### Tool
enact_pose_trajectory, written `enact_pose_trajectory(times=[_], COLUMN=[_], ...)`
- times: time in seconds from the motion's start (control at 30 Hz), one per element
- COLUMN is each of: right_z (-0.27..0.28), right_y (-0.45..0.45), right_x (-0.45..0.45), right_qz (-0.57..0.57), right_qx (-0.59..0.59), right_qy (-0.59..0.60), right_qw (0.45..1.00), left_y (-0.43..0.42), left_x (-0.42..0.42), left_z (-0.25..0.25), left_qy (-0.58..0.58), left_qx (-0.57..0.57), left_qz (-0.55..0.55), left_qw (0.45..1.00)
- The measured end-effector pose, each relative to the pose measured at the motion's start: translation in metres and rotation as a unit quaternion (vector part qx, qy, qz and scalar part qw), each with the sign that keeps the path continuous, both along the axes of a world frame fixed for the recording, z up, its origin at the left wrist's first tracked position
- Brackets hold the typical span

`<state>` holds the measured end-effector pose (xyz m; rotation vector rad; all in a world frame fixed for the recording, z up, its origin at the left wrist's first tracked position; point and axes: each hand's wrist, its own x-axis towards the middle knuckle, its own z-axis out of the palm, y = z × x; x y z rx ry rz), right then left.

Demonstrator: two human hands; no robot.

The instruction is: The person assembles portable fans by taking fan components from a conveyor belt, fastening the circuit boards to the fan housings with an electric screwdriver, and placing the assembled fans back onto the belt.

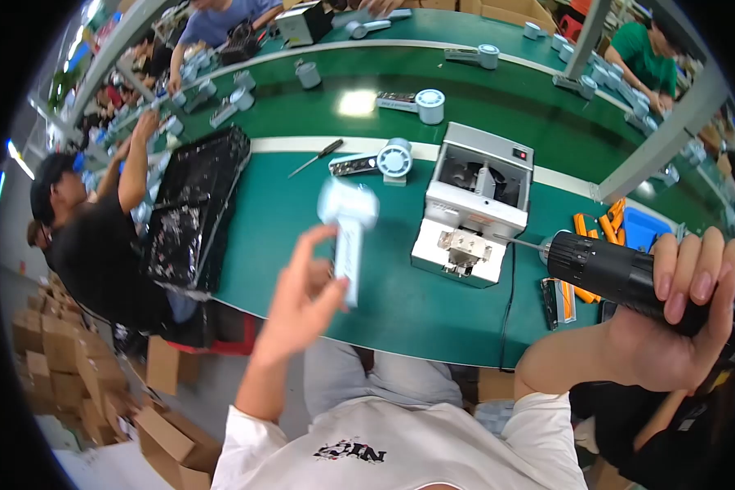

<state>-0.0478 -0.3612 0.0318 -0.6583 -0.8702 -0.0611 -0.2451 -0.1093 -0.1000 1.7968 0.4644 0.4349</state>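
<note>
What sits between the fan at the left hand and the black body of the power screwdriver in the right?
Head view: the grey-and-white machine, between fan and screwdriver, on the green table.

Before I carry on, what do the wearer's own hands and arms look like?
The left hand and right hand are ungloved, with no ring or watch visible. Both forearms are bare below short white sleeves, part of a white T-shirt.

The power screwdriver [600, 263] is black, the held fan [349, 245] pale-blue.
</note>
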Motion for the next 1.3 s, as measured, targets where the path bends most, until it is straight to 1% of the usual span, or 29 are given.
enact_pose_trajectory(times=[0.03,0.1,0.13,0.17,0.23,0.3,0.37,0.43,0.47,0.5,0.57,0.6,0.7,0.73,0.83,0.87,0.9,0.97,1.07,1.1,1.17,1.2,1.23,1.3], right_z=[0.0,0.0,0.0,0.0,-0.002,-0.004,-0.003,0.0,0.002,0.003,0.003,0.002,0.002,0.002,0.004,0.004,0.002,0.002,0.002,0.002,0.001,0.001,0.002,-0.001], right_y=[-0.007,-0.013,-0.017,-0.021,-0.027,-0.03,-0.031,-0.029,-0.027,-0.025,-0.028,-0.028,-0.025,-0.024,-0.022,-0.022,-0.022,-0.018,-0.003,0.0,0.009,0.014,0.025,0.044], right_x=[0.002,0.006,0.008,0.01,0.016,0.02,0.021,0.02,0.02,0.021,0.022,0.022,0.024,0.023,0.017,0.015,0.013,0.005,-0.007,-0.01,-0.016,-0.018,-0.018,-0.016], right_qz=[-0.008,-0.034,-0.045,-0.057,-0.088,-0.121,-0.132,-0.122,-0.119,-0.117,-0.136,-0.135,-0.129,-0.126,-0.131,-0.125,-0.117,-0.109,-0.111,-0.111,-0.121,-0.125,-0.104,-0.079], right_qx=[0.011,0.015,0.012,0.009,-0.005,-0.021,-0.028,-0.018,-0.009,-0.001,-0.011,-0.012,-0.011,-0.01,-0.033,-0.039,-0.046,-0.052,-0.071,-0.089,-0.146,-0.178,-0.176,-0.192], right_qy=[0.008,0.008,0.007,0.005,-0.011,-0.028,-0.024,-0.004,-0.009,-0.016,-0.017,-0.018,-0.016,-0.017,-0.012,-0.01,-0.007,-0.002,-0.002,0.003,0.029,0.046,0.073,0.111], right_qw=[1.0,0.999,0.999,0.998,0.996,0.992,0.991,0.992,0.993,0.993,0.991,0.991,0.991,0.992,0.991,0.991,0.992,0.993,0.991,0.99,0.982,0.975,0.976,0.972], left_y=[0.018,0.055,0.081,0.11,0.159,0.204,0.208,0.209,0.21,0.221,0.222,0.224,0.232,0.216,0.18,0.172,0.169,0.163,0.151,0.147,0.148,0.146,0.139,0.103], left_x=[0.018,0.076,0.107,0.14,0.211,0.283,0.335,0.371,0.385,0.401,0.414,0.42,0.414,0.401,0.37,0.37,0.369,0.364,0.346,0.335,0.302,0.278,0.252,0.187], left_z=[0.018,0.046,0.051,0.048,0.037,0.014,-0.003,-0.023,-0.03,-0.044,-0.048,-0.046,-0.055,-0.042,-0.04,-0.038,-0.037,-0.033,-0.015,-0.005,0.016,0.026,0.04,0.075], left_qy=[0.009,-0.021,-0.023,-0.027,-0.059,-0.039,0.073,0.1,0.102,0.096,0.157,0.2,0.164,0.115,0.065,0.164,0.172,0.174,0.191,0.188,0.125,0.089,0.055,0.072], left_qx=[0.085,0.206,0.271,0.335,0.425,0.492,0.526,0.529,0.521,0.533,0.541,0.483,0.513,0.591,0.609,0.557,0.553,0.558,0.631,0.646,0.639,0.603,0.566,0.56], left_qz=[0.005,0.021,-0.004,-0.028,-0.086,-0.16,-0.171,-0.178,-0.188,-0.196,-0.19,-0.209,-0.212,-0.214,-0.186,-0.197,-0.216,-0.196,-0.163,-0.141,-0.102,-0.083,-0.062,-0.002], left_qw=[0.996,0.978,0.962,0.942,0.899,0.855,0.83,0.823,0.826,0.818,0.805,0.826,0.815,0.769,0.768,0.79,0.786,0.787,0.734,0.726,0.752,0.788,0.821,0.825])
